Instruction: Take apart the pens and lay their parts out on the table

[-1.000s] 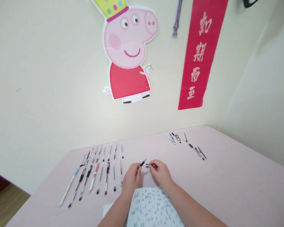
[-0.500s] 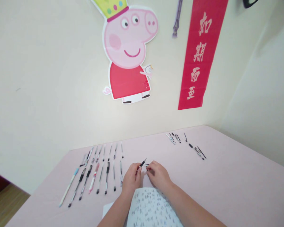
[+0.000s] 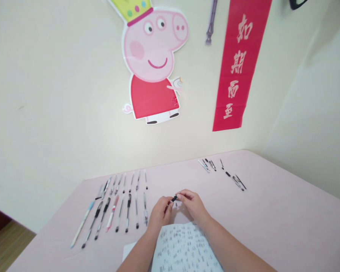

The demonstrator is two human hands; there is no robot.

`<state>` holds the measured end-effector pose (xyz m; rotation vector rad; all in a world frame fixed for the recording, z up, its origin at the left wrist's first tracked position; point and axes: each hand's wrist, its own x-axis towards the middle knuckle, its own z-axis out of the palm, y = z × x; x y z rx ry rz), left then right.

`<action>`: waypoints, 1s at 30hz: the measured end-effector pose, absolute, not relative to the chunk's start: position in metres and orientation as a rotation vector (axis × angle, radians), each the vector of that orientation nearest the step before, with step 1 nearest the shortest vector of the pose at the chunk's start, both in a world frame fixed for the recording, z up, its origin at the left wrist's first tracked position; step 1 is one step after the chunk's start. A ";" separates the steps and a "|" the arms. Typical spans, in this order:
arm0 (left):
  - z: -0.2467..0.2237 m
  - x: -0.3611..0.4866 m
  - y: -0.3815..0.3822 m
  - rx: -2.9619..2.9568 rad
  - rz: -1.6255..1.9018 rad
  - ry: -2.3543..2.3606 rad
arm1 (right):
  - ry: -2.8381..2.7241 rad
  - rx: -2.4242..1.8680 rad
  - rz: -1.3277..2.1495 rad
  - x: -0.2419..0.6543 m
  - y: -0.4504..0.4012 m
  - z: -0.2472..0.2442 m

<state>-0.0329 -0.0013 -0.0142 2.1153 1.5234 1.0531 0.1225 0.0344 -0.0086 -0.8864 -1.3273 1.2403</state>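
Pen [image 3: 174, 198] clamped between left hand [image 3: 161, 210] fingers; right hand [image 3: 192, 202] fingertips pinched at its tip end, above written paper [image 3: 184, 245] near the desk's [image 3: 266, 211] front edge.

The fingers of the left hand [image 3: 159, 212] hide the lower end of the dark pen [image 3: 174, 198], and the right hand [image 3: 193, 204] covers its upper tip; whatever else those fingertips pinch cannot be made out. A speck [image 3: 176, 204] just below is too small to identify. The handwriting on the paper [image 3: 184, 247] is blurred, its lower part cut off by the bottom edge. The top edge crops the crown [image 3: 134, 11], the red banner [image 3: 235, 68] and a black object [image 3: 297, 4].
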 end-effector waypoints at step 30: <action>-0.020 -0.034 0.004 2.017 1.174 1.536 | -0.683 -1.008 0.986 0.159 0.062 -0.008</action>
